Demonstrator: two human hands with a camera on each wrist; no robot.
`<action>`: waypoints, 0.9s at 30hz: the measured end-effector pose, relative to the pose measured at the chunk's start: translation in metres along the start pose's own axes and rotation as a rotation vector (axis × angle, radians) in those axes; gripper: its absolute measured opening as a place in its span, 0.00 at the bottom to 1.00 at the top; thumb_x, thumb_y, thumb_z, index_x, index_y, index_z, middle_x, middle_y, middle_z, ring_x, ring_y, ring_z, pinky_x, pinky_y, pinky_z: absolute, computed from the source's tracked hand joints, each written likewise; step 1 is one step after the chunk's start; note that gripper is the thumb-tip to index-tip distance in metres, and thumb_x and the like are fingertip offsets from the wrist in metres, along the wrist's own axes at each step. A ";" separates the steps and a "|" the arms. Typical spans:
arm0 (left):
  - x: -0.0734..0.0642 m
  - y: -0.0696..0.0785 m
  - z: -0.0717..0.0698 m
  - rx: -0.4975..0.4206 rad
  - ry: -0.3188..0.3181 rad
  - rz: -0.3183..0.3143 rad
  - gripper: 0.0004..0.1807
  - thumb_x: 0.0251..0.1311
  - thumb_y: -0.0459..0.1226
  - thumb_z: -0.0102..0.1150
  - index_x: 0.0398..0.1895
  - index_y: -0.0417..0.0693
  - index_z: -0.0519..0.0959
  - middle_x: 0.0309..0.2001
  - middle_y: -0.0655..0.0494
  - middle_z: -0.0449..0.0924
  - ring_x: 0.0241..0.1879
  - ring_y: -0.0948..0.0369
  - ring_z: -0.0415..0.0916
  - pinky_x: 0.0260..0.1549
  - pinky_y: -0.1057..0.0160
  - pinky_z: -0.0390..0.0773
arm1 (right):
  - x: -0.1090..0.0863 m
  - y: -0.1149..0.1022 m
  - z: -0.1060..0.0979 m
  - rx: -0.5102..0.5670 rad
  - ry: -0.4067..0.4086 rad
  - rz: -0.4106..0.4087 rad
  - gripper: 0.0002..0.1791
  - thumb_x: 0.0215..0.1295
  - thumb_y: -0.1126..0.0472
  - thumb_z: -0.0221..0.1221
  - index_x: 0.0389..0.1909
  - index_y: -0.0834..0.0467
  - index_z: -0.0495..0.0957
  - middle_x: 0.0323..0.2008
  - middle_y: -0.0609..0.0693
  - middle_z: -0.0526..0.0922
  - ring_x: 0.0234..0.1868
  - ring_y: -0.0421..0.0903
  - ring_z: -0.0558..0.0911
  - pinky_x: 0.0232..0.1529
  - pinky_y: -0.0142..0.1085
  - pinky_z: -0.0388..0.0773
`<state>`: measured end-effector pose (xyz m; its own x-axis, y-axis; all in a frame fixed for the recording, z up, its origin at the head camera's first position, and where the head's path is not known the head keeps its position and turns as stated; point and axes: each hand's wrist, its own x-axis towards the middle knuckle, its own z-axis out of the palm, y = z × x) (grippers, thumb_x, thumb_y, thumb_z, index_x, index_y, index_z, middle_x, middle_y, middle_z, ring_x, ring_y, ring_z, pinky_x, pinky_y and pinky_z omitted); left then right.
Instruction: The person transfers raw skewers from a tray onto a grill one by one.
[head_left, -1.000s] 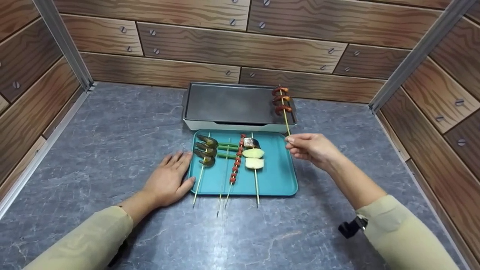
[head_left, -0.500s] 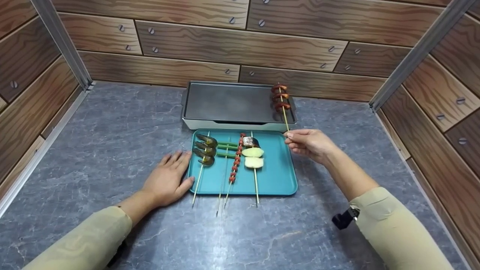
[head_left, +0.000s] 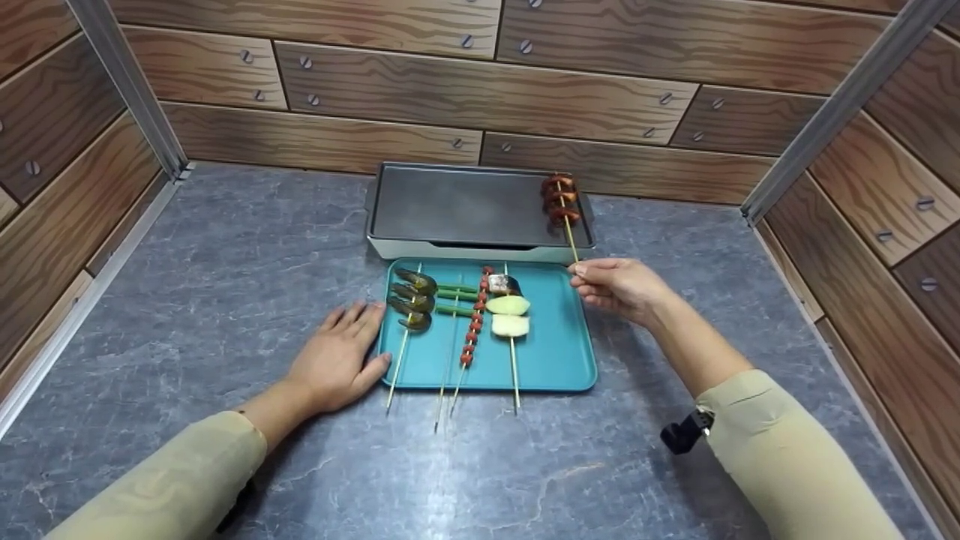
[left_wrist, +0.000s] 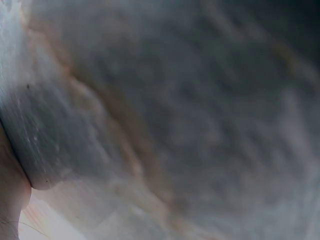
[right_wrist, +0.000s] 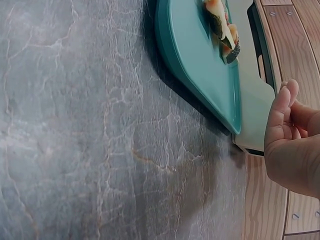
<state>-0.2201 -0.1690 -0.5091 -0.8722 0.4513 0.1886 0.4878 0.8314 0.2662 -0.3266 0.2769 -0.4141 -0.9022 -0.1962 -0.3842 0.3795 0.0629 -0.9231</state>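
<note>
With thumb and fingertips my right hand (head_left: pixel 622 291) pinches the lower end of a skewer of reddish-brown curled pieces (head_left: pixel 561 198), whose food end is at the right side of the black griddle plate (head_left: pixel 457 206). In the right wrist view the right hand (right_wrist: pixel 295 140) shows beside the griddle, the skewer itself hidden. My left hand (head_left: pixel 337 364) lies flat, fingers spread, at the left edge of the teal tray (head_left: pixel 555 352). On that tray lie a shrimp skewer (head_left: pixel 414 300), a green vegetable skewer (head_left: pixel 455 292), a skewer of small red pieces (head_left: pixel 474 322) and a skewer of pale chunks (head_left: pixel 509 313).
The griddle's pale body (head_left: pixel 405 249) stands directly behind the tray. Grey marbled tabletop (head_left: pixel 247 225) surrounds both. Wood-patterned walls (head_left: pixel 480 97) enclose the back and sides. Several skewer ends stick out past the tray's front rim. The left wrist view shows mostly blurred tabletop (left_wrist: pixel 200 125).
My right hand has moved slightly forward and left, and the skewer it pinches has come down toward the griddle plate. The left hand stays at the tray's edge.
</note>
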 end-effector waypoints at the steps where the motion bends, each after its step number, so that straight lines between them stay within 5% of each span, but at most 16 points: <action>1: 0.000 0.000 0.000 0.000 0.000 0.000 0.43 0.79 0.55 0.47 0.84 0.35 0.55 0.80 0.39 0.61 0.81 0.41 0.54 0.80 0.41 0.51 | 0.000 0.000 0.000 0.005 -0.003 -0.001 0.19 0.79 0.66 0.59 0.64 0.71 0.78 0.32 0.50 0.90 0.28 0.38 0.88 0.33 0.29 0.87; 11: 0.000 0.000 0.001 -0.004 -0.001 0.000 0.43 0.79 0.55 0.47 0.84 0.35 0.54 0.80 0.39 0.61 0.81 0.41 0.54 0.80 0.41 0.51 | 0.004 0.001 0.000 0.018 -0.002 0.012 0.24 0.80 0.67 0.56 0.71 0.74 0.70 0.31 0.50 0.90 0.28 0.38 0.87 0.31 0.29 0.86; 27: 0.001 -0.001 0.000 -0.023 -0.011 -0.006 0.43 0.79 0.55 0.48 0.84 0.36 0.54 0.80 0.39 0.60 0.81 0.41 0.53 0.81 0.41 0.49 | -0.003 0.011 -0.002 0.012 0.005 -0.016 0.23 0.82 0.61 0.56 0.69 0.73 0.72 0.33 0.50 0.90 0.31 0.39 0.89 0.36 0.30 0.88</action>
<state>-0.2212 -0.1690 -0.5092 -0.8756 0.4498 0.1763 0.4829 0.8266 0.2890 -0.3196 0.2800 -0.4232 -0.9092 -0.1922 -0.3694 0.3673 0.0482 -0.9289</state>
